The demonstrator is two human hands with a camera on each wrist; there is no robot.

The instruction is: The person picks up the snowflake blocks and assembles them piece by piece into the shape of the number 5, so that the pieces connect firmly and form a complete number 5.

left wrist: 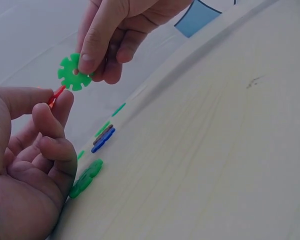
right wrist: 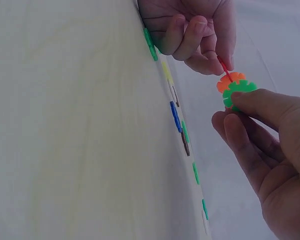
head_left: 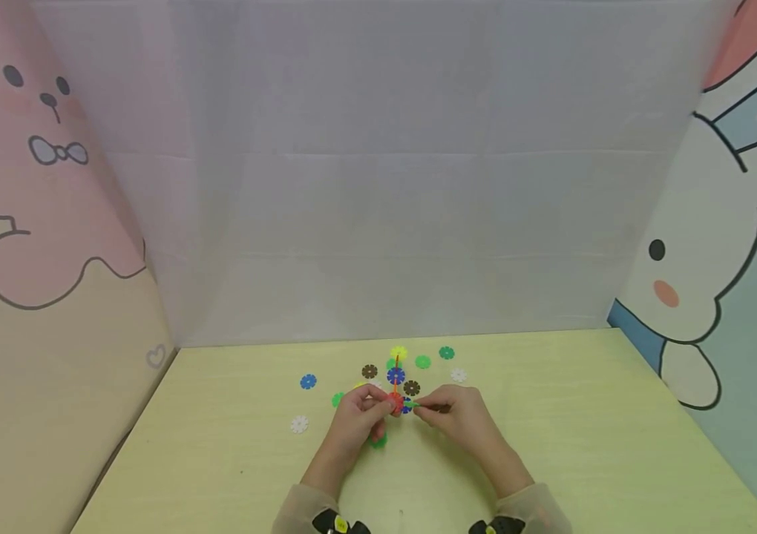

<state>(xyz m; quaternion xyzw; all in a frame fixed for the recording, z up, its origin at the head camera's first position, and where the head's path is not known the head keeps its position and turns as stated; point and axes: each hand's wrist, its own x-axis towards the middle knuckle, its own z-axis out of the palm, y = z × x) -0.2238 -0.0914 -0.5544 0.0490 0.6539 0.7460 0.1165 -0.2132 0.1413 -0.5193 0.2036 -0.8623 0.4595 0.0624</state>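
Head view, red disc [head_left: 395, 403], green disc [head_left: 412, 404], between hands [head_left: 358, 414] [head_left: 456, 417]

Across the lower frame, a pale table [head_left: 218, 475] is backed by a creased whitish sheet [head_left: 378, 185], which is flanked by printed panels [head_left: 31, 386] showing a pink cartoon animal [head_left: 38, 196] at left and a white rabbit [head_left: 699, 237] at right.

This looks like a play booth; the building's kind I cannot tell. A creased pale cloth [head_left: 378, 170] hangs at twelve o'clock, a cartoon animal panel [head_left: 44, 319] stands at nine, a rabbit panel [head_left: 706, 252] at three, a light table [head_left: 605, 437] with flower-shaped discs [head_left: 423, 362] at six.
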